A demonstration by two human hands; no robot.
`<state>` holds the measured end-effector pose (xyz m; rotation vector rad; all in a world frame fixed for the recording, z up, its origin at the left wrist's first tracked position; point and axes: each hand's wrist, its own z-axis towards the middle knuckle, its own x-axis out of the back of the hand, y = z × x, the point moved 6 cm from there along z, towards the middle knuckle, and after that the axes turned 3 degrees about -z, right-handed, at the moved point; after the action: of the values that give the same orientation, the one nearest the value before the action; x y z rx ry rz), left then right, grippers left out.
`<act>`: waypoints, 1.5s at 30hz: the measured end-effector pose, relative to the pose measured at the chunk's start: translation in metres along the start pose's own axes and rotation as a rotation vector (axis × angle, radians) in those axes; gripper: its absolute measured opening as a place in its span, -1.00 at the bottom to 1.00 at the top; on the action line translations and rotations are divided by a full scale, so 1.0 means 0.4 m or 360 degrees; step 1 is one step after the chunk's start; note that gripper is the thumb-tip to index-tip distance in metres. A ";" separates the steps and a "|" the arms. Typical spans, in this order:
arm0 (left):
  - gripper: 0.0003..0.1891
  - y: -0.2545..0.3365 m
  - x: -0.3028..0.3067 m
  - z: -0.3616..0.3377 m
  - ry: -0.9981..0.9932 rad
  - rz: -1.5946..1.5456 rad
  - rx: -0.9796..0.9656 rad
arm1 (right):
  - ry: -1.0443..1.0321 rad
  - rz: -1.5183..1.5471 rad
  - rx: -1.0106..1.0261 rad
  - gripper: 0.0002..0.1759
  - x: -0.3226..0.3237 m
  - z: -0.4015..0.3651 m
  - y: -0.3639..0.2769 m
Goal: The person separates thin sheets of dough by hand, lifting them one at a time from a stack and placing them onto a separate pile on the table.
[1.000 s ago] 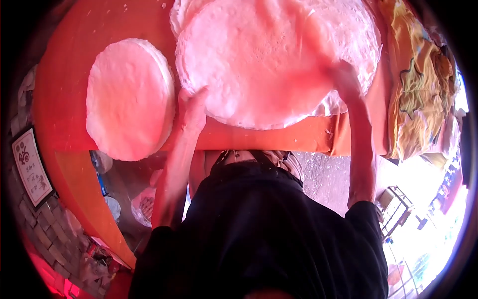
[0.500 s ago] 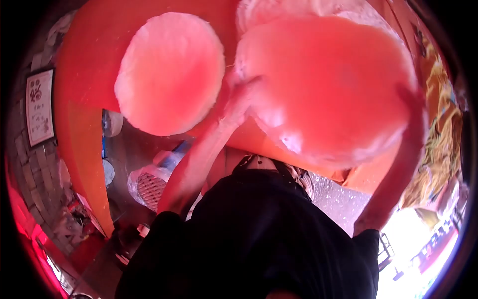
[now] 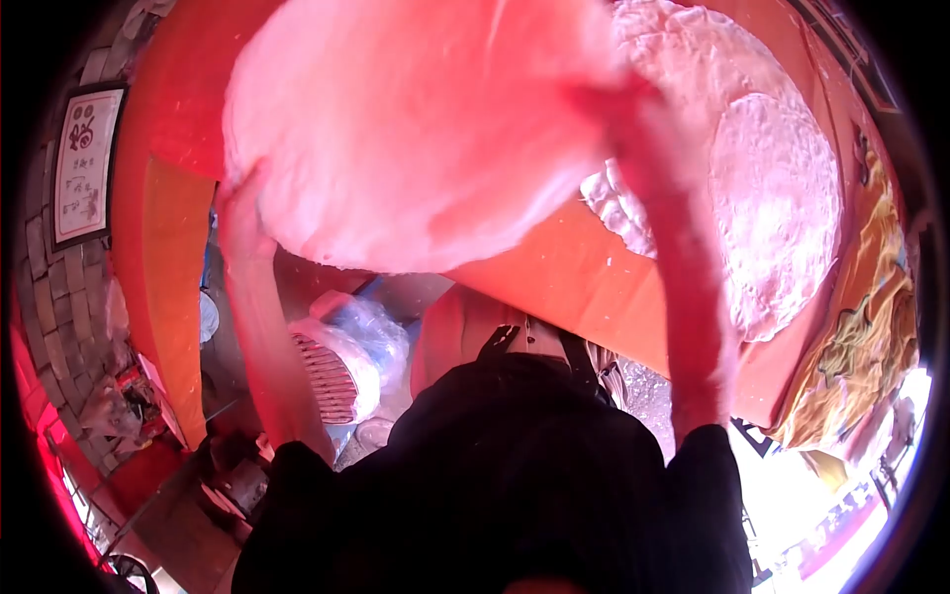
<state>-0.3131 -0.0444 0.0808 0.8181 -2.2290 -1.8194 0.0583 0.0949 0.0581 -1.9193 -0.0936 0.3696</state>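
Note:
A large round pale sheet (image 3: 416, 139), tinted red by the light, lies across the left part of the orange-red table (image 3: 188, 89). At its left edge is my left hand (image 3: 245, 213), fingers closed on the rim. My right hand (image 3: 638, 119), blurred, grips the sheet's right edge from above. Beyond my right forearm, more pale round pieces (image 3: 777, 198) with wrinkled surfaces overlap on the right side of the table. The smaller round sheet at the left is hidden.
Crumpled yellow cloth (image 3: 866, 327) lies along the right side. Below the table edge are a ribbed item (image 3: 327, 381) and clear plastic bags (image 3: 381, 332). A framed sign (image 3: 87, 163) stands against the brick wall at the left.
Both hands and the large sheet have moved left, over where the smaller round sheet lay. The wrinkled pale pieces on the right have come into view.

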 end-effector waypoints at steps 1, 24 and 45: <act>-0.54 -0.045 0.083 0.019 0.0086 0.0070 0.0025 | -0.0006 -0.0069 -0.0149 -0.86 -0.024 0.014 0.104; -0.52 -0.259 0.300 0.080 0.0513 0.0146 0.0039 | 0.0494 -0.1157 0.1265 -0.49 -0.054 -0.028 0.184; -0.74 -0.269 -0.431 -0.241 -0.0622 0.0736 -0.0236 | 0.1587 -0.0426 -0.0179 -0.28 0.994 -0.569 0.192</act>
<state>-0.0919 -0.0545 0.0415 -0.0936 -2.2033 -1.9872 0.4950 -0.0423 -0.0219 -1.9665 0.2906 -0.7930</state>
